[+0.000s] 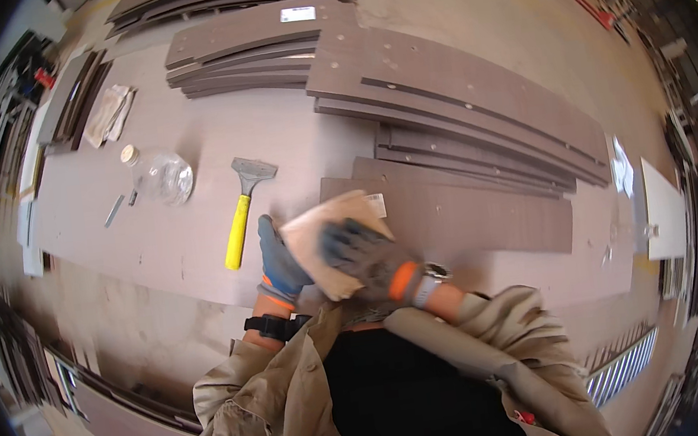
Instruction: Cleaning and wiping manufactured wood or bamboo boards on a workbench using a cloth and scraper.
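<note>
Under right hand, tan sheet, tapering bodyward

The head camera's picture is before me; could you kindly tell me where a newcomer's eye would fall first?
Probably on the scraper with the bright yellow handle, lying on the table left of the hands. Next might come the gloved right hand, blurred, with its fingers over a tan cloth in the middle. The long brown boards stacked beyond it, toward the upper right, also stand out.

white sticker on upper brown panel | white tag on nearer brown panel | print illegible
</note>
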Tool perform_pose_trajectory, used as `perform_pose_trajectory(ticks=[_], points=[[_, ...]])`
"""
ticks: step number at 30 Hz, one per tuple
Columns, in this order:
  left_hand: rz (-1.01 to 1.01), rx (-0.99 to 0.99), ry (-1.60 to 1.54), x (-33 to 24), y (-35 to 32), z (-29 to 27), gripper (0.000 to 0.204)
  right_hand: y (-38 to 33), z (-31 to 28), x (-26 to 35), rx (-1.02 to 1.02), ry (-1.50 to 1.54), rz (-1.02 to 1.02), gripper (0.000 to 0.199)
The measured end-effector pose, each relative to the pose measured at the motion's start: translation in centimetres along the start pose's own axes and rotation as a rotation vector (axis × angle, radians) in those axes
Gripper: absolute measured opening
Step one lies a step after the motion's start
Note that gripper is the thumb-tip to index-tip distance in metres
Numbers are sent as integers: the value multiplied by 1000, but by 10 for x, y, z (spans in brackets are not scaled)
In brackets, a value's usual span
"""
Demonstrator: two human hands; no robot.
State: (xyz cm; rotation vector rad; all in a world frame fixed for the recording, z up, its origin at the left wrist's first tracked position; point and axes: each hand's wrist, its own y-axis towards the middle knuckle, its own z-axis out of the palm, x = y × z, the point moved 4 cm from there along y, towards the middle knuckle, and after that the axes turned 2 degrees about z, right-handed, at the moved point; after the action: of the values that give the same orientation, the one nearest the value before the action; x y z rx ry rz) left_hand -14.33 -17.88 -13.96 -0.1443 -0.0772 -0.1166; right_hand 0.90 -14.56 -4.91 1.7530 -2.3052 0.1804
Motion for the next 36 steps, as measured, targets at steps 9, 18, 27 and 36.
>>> perform_pose_trajectory(ticks=[9,18,27,36], points=[[-312,-232,855,-8,25,29,41,-311,-3,-129,-300,-292,1344,60],[-260,-318,1023,-21,18,43,24,-308,18,-68,-1203,1106,1304,51],[332,472,2931,106,36,129,93,-263,31,1,-1527,1993,901,54],[329,758,3125,133,74,70,91,-278,22,40,-1692,1800,973,53]])
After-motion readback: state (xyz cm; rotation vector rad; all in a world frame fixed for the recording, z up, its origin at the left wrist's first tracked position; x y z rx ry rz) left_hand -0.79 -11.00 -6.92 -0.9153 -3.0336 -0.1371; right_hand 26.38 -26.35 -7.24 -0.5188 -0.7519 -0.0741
